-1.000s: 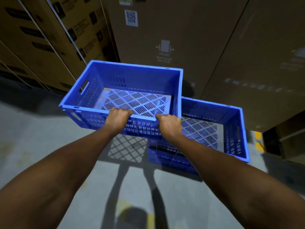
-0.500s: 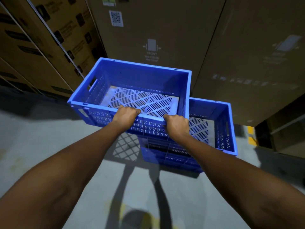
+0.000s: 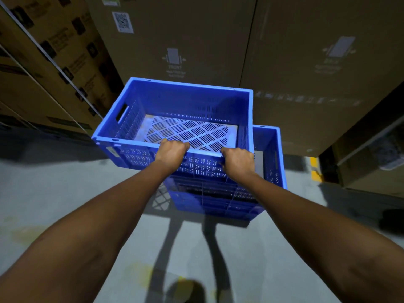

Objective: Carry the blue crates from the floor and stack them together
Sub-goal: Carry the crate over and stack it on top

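I hold an empty blue crate (image 3: pixel 185 101) in the air, level, by its near rim. My left hand (image 3: pixel 171 150) grips that rim left of centre and my right hand (image 3: pixel 238 161) grips it right of centre, fingers curled over the edge. A second blue crate (image 3: pixel 271 154) stands on the grey floor below and slightly to the right. The carried crate overlaps most of it and hides its left part. Only the lower crate's right wall and front face show.
Tall cardboard boxes (image 3: pixel 306 62) form a wall right behind the crates. Strapped cartons (image 3: pixel 43 62) line the left side. A lower box (image 3: pixel 371 158) sits at the right beside a yellow floor mark (image 3: pixel 314 171). Grey floor (image 3: pixel 54 182) spreads to the left and in front.
The carried crate has moved to the right, so it now covers far more of the crate on the floor. Both hands have kept their grip on the near rim.
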`<state>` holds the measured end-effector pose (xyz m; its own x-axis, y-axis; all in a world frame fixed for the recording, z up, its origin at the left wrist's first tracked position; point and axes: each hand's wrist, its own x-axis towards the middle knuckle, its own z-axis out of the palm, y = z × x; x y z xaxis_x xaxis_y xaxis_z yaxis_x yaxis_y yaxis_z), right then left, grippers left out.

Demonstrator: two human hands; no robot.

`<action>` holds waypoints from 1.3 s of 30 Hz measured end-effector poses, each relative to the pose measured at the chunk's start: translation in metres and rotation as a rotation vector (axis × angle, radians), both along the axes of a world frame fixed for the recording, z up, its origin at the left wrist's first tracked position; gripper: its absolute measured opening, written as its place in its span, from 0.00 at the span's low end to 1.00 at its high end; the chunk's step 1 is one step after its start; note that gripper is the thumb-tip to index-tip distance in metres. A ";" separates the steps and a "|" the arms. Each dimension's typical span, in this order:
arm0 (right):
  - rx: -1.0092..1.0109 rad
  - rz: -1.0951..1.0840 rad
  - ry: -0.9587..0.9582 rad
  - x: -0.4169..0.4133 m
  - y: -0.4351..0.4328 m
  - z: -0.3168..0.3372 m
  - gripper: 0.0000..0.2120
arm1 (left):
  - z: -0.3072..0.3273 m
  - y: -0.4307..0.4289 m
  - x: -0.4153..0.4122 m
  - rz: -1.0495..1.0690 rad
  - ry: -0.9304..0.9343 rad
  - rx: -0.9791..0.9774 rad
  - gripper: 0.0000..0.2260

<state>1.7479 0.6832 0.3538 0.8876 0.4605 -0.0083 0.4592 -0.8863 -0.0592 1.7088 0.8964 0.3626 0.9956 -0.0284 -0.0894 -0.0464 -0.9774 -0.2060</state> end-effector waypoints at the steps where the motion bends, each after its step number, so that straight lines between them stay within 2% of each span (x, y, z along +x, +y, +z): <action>1: -0.005 -0.001 -0.006 0.001 -0.008 0.001 0.07 | 0.000 -0.007 0.002 -0.001 0.001 -0.001 0.11; 26: -0.032 -0.042 -0.040 0.027 -0.156 -0.006 0.06 | 0.001 -0.155 0.025 -0.065 -0.031 -0.034 0.10; 39: -0.044 -0.030 -0.056 0.028 -0.159 -0.008 0.06 | -0.002 -0.158 0.025 -0.060 -0.006 0.012 0.10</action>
